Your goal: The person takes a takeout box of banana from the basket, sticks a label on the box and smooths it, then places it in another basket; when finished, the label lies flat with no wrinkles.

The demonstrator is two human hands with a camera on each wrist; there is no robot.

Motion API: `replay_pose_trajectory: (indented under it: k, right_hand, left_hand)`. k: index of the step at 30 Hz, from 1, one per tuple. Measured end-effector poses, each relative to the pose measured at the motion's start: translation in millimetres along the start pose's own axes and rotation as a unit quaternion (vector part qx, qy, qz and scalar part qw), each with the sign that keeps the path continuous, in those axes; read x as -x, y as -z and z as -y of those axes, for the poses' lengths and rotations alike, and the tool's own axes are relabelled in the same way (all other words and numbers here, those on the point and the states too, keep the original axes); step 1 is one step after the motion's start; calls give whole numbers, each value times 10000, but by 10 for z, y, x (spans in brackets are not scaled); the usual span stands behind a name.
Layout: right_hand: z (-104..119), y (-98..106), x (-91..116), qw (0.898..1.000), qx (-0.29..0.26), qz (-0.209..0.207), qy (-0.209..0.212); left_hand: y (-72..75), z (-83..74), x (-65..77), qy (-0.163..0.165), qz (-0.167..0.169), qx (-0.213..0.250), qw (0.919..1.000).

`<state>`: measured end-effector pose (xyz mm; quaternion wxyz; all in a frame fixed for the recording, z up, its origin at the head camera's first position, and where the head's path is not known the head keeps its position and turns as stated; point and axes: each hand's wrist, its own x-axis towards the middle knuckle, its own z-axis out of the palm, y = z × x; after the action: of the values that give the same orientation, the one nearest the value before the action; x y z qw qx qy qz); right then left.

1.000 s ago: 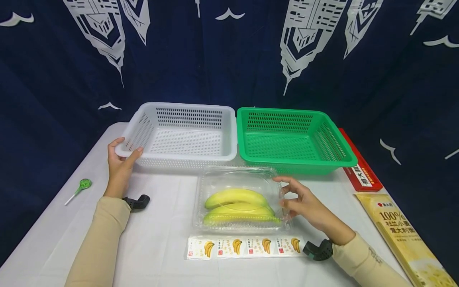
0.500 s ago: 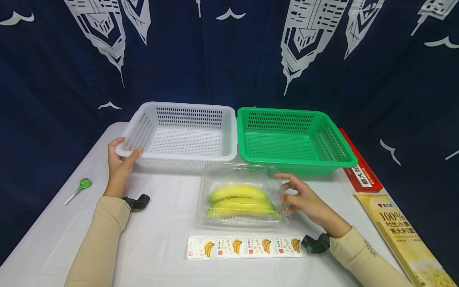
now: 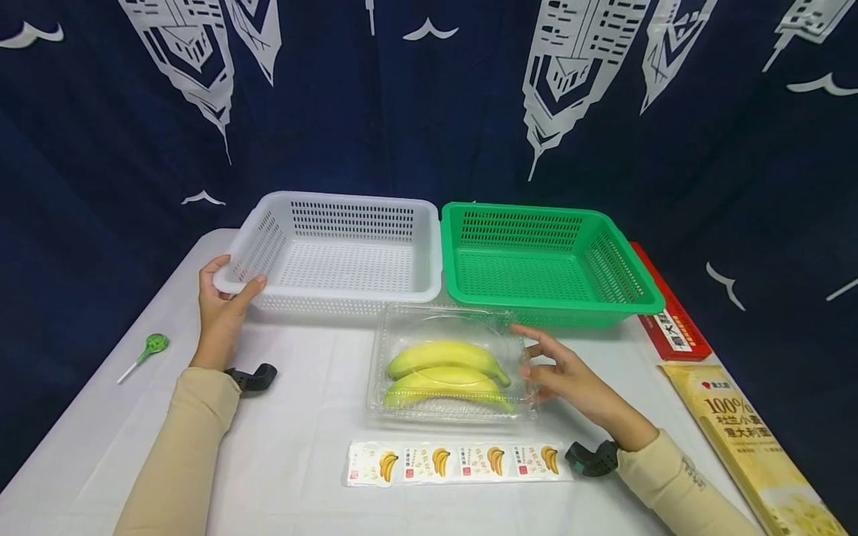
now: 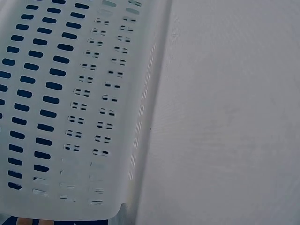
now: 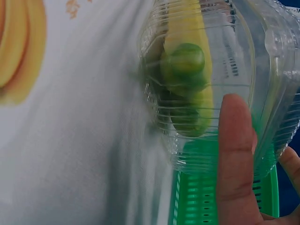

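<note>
In the head view my left hand point(image 3: 223, 313) grips the front left corner of the white plastic basket point(image 3: 345, 298), thumb on the near side. Its fingertips barely show at the bottom of the left wrist view, below the basket's slotted wall point(image 4: 51, 98). My right hand point(image 3: 570, 376) holds a clear plastic clamshell box point(image 3: 456, 327) by its right side, thumb and fingers spread along the edge. Two yellow bananas point(image 3: 445, 359) lie inside the box. The right wrist view shows the thumb point(image 5: 236, 159) against the clear wall and the bananas' greenish ends point(image 5: 187, 61).
A green basket point(image 3: 550, 301) stands right of the white one. A strip of banana stickers point(image 3: 456, 463) lies in front of the box. A green lollipop point(image 3: 156, 343) is at left. A red box point(image 3: 673, 320) and a yellow pasta packet point(image 3: 751, 439) line the right edge.
The clamshell box has shifted slightly away from the person, toward the baskets, with my right hand still on it. The bananas have moved inside it. My left hand stays on the white basket.
</note>
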<state>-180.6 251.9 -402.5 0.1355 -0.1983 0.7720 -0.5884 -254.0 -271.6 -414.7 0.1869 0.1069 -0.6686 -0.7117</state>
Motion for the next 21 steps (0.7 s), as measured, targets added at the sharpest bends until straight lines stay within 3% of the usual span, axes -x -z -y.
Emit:
replay_pose_trajectory:
  k: [6, 11, 16, 21]
  right_hand:
    - [43, 18, 39, 9992, 291, -262, 39]
    - [121, 20, 67, 9911, 1112, -719, 142]
    - [187, -7, 110, 9680, 2100, -1143, 757]
    - [255, -80, 135, 9406, 2708, -1350, 1538]
  left_hand:
    - [21, -40, 20, -438, -257, -945, 9942]
    - [45, -163, 65, -830, -366, -1576, 9833]
    - [38, -322, 171, -1338, -237, -2200, 9660]
    - [40, -443, 316, -2091, 220, -2799, 9367]
